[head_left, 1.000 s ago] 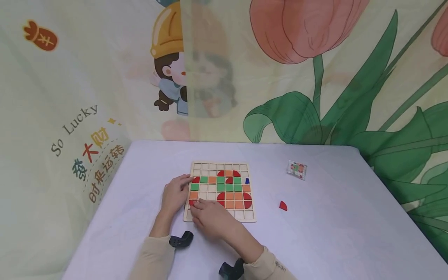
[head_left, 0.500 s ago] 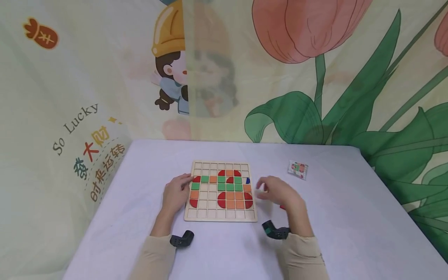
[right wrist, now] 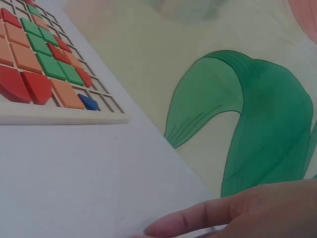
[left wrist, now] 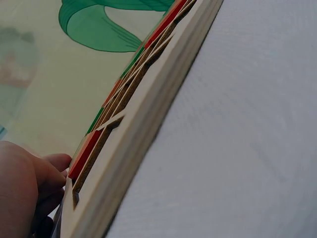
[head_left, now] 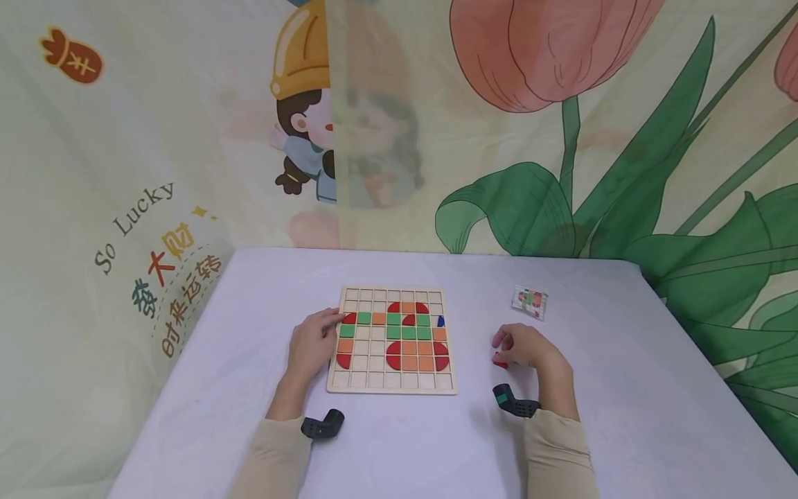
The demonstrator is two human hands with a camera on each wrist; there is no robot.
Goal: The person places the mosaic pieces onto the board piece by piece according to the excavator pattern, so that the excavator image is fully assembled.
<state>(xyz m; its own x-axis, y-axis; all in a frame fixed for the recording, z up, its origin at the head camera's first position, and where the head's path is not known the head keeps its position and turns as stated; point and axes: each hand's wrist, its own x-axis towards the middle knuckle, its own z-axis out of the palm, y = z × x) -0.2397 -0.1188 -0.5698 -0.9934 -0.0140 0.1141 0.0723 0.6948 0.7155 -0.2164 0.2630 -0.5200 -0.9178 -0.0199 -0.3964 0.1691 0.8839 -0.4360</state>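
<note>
A square wooden grid board lies on the table with green, orange and red tiles and one small blue tile set in its cells. My left hand touches the board's left edge, its fingertips beside a red rounded tile. In the left wrist view those fingers are right at the board's rim, next to a red tile. To the right of the board, my right hand pinches a red quarter-circle tile low over the table. In the right wrist view this tile is hidden.
A small clear packet with a colourful printed picture lies at the back right of the white-covered table. A printed curtain hangs behind the table's far edge. Both wrists wear black cameras.
My right hand has moved from the board's lower left across to the right, and now pinches the loose red quarter-circle tile. The left hand has stayed at the board's edge.
</note>
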